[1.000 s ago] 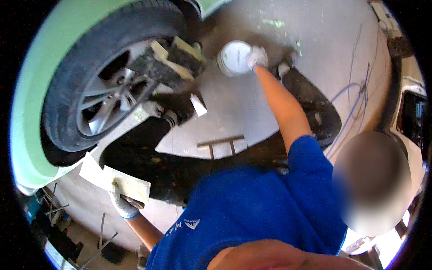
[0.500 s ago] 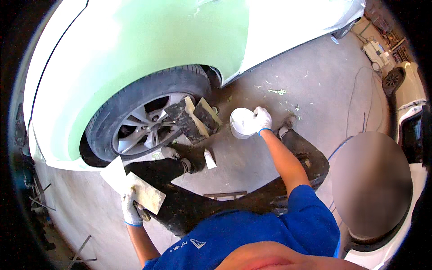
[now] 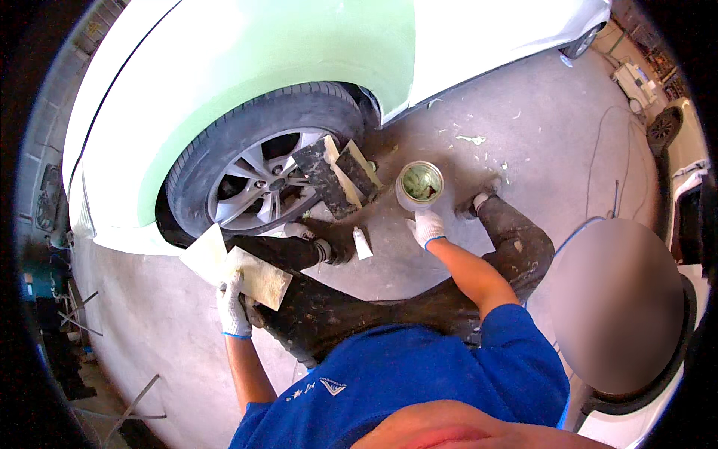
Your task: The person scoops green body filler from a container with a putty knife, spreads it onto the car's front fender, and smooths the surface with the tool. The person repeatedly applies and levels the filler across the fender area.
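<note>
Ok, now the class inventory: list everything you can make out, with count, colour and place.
smooth-bodied car: one, white with pale-green patch, top
spoked metal wheel with rubber tyre: one, silver and black, under the patch
flat slabs: two, dark with yellowish edges, beside the wheel
open round can: one, pale, greenish inside, floor right of the slabs
small tube: one, white, floor between the legs
thin flat plates: two, white and stained cream, left hand
ragged scraps: several, pale green, floor beyond the can
boxy machine: one, off-white, upper right
thin rods: several, grey, lower left
shirt: one, blue, bottom centre
trousers: one pair, black, centre
left hand: one, white-gloved, holding plates
right hand: one, white-gloved, by the can
</note>
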Demonstrator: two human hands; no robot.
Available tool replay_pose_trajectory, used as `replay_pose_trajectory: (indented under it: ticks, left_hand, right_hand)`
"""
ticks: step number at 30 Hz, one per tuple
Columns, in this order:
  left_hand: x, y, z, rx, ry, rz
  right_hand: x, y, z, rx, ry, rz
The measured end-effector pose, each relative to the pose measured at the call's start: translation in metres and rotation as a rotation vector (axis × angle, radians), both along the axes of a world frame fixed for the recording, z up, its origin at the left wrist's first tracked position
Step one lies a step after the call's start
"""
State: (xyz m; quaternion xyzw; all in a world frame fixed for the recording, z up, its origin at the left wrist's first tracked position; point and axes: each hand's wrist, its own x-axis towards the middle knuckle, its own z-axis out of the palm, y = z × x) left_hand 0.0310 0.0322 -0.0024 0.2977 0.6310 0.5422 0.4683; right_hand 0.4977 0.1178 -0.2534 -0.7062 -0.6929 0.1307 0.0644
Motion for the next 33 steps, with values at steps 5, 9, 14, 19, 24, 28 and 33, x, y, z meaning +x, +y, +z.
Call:
replay_pose_trajectory:
  ticks: [5,9,14,19,24,28,33]
  left_hand:
    - [0.043,0.002,0.026,-0.039,0.172,-0.048]
    - [0.084,0.007,0.017,0.013,0.173,-0.174]
    - [0.162,0.021,0.011,-0.242,-0.057,-0.476]
    - [0.194,0.04,0.004,-0.084,0.005,-0.562]
    - [0.156,0.064,0.036,-0.119,0.054,-0.216]
    - [0.075,0.055,0.03,-0.068,0.123,0.064]
    - [0.004,0.011,0.018,-0.169,-0.028,0.016]
  right_hand:
    - [-0.041,-0.051,-0.037,-0.454,-0.141,0.274]
    - [-0.093,-0.031,0.015,-0.513,0.39,0.162]
    - [-0.074,-0.021,0.205,-0.619,1.628,-0.034]
    - [-0.065,-0.039,0.213,-0.328,1.448,0.249]
    - [-0.027,-0.052,0.22,-0.363,1.357,0.143]
    - [0.021,-0.012,0.172,-0.322,1.727,-0.311]
    - [0.078,0.029,0.125,-0.133,1.278,-0.262]
